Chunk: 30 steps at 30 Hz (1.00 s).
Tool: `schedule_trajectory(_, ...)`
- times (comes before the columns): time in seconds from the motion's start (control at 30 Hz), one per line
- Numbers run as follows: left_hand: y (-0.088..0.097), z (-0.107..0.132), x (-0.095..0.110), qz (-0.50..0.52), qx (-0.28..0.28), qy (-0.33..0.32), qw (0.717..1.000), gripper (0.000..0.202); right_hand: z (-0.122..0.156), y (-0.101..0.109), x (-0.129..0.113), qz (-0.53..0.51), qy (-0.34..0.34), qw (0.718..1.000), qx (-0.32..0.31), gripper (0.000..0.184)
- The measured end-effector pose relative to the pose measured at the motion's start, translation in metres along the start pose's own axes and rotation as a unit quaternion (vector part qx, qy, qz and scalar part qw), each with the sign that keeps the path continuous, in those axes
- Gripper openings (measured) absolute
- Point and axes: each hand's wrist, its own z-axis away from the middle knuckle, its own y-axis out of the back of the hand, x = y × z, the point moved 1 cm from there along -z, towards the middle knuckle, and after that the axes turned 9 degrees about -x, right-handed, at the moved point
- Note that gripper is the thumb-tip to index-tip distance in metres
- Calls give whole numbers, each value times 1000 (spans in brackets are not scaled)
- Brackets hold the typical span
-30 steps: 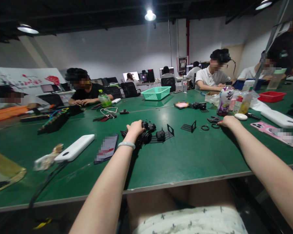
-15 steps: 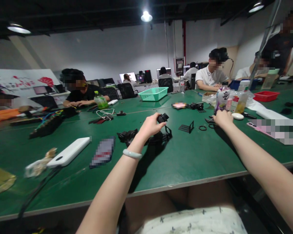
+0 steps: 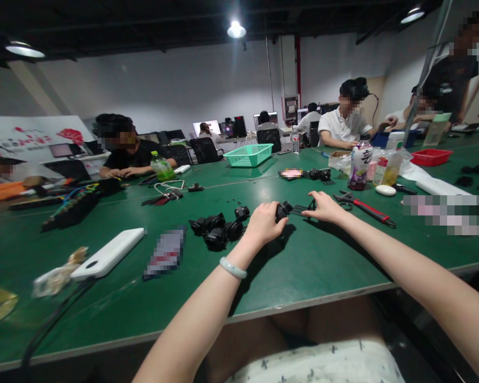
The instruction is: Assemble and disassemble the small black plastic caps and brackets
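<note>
My left hand point(image 3: 265, 222), with a pale bangle on its wrist, is closed around a small black cylindrical part point(image 3: 283, 211) above the table. Just to its right, the fingers of my right hand point(image 3: 322, 207) pinch a flat black slotted bracket point(image 3: 301, 209). Part of the bracket is hidden by the fingertips. A loose group of black round parts point(image 3: 216, 234) lies left of my left hand. Beyond my right hand rests a red-handled tool resembling pliers point(image 3: 373, 211), its dark jaws pointing left.
On the green table point(image 3: 163, 308) are a white power bank point(image 3: 109, 254) with a cable, a dark pouch point(image 3: 165, 252), a green basket point(image 3: 249, 155), a purple-labelled bottle point(image 3: 360, 166), a white oval object point(image 3: 385, 190) and a red tray point(image 3: 431, 156). Several people sit around.
My right hand has left the red-handled tool and moved left to grasp the black bracket. My left hand has shifted right and lower with the black part, uncovering the group of round parts.
</note>
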Motion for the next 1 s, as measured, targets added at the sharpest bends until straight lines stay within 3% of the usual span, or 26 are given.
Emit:
schedule_trajectory(0.2, -6, 2, 5, -11, -2, -23, 1000, 35, -5, -1, 4, -79, -44, 996, 14, 72)
schedule_trajectory(0.37, -9, 2, 8, -12, 0, -35, 999, 37, -5, 10, 7, -274, -14, 962, 5, 73)
schedule_trajectory(0.53, -6, 2, 13, -9, 0, -46, 999, 37, 3, 27, -1, -502, 66, 850, -145, 64)
schedule_trajectory(0.63, -2, 2, 20, 3, 7, -66, 998, 37, 9, 32, -10, -575, 84, 776, -244, 60)
schedule_trajectory(0.73, 0, 3, 27, 19, 5, -91, 996, 36, 14, 33, -17, -612, 93, 726, -299, 59)
schedule_trajectory(0.83, 0, 3, 32, 31, -7, -105, 994, 38, 16, 32, -22, -621, 103, 713, -310, 59)
schedule_trajectory(1.0, -3, 4, 36, 56, -18, -84, 995, 41, 17, 31, -26, -598, 110, 740, -288, 57)
